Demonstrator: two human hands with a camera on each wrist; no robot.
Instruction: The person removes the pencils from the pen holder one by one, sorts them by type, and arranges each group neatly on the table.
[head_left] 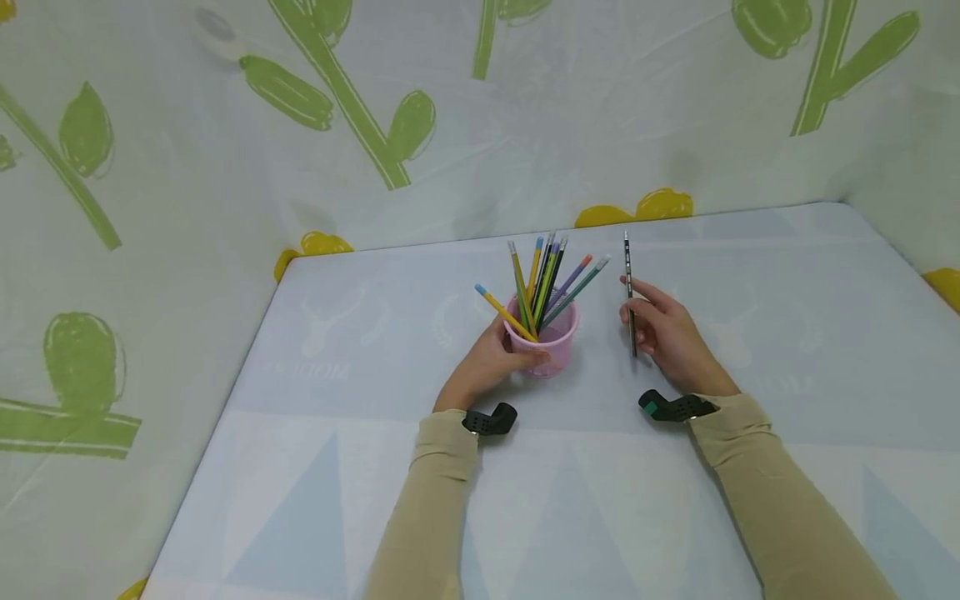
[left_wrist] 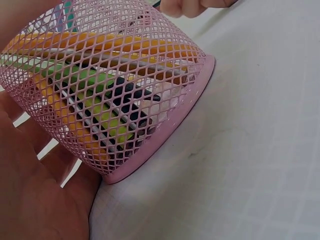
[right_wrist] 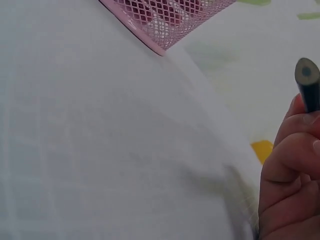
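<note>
A pink mesh pencil cup (head_left: 552,350) stands on the table, with several pencils (head_left: 547,279) in yellow, green, black, purple and teal leaning out of it. My left hand (head_left: 489,360) grips the cup from its left side, thumb across the front; in the left wrist view the cup's mesh wall (left_wrist: 115,90) shows pencil ends through it. To the right of the cup, my right hand (head_left: 663,329) pinches a dark pencil (head_left: 628,267) held upright, apart from the cup. The right wrist view shows that pencil's flat, unsharpened-looking end (right_wrist: 306,72) above curled fingers (right_wrist: 295,155).
The table (head_left: 285,483) has a pale cover with blue triangles. Behind and to the left hangs a white cloth wall (head_left: 585,117) with green leaf prints. Dark wrist cameras (head_left: 491,419) sit on both wrists.
</note>
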